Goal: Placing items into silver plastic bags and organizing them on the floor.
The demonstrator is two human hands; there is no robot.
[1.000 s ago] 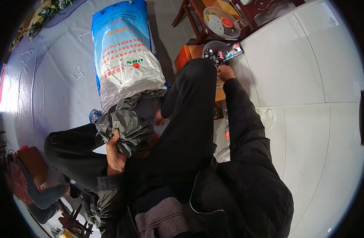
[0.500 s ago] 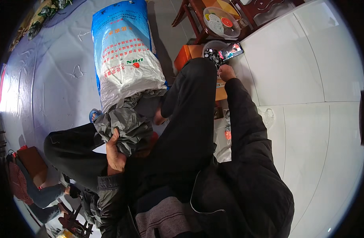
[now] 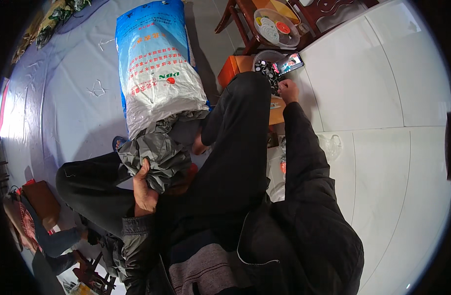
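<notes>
My left hand (image 3: 145, 193) is closed around a bunch of crumpled dark grey sheet material (image 3: 159, 160), thumb on top. This bunch sits between my legs, against the gathered mouth of a large blue and white sack (image 3: 161, 93) that lies full on the floor. My right arm stretches forward past my knee. At its end my right hand (image 3: 288, 92) is closed at the near right edge of a clear round tub (image 3: 268, 55) of small black and white pieces (image 3: 267, 73). Whatever its fingers may hold is hidden. A lit phone (image 3: 288, 63) leans by the tub's right side.
An orange-brown stool or box (image 3: 229, 70) stands under the tub. Behind is a wooden chair (image 3: 245, 37) bearing a clear bowl (image 3: 294, 37) with coloured discs. A clear plastic bag (image 3: 332, 146) lies right of my forearm. At lower left another person's jeans-clad leg (image 3: 58, 243) shows.
My right hand has shifted slightly right, showing more of the black and white pieces. My left hand keeps its hold on the grey material. The person at lower left has moved a little.
</notes>
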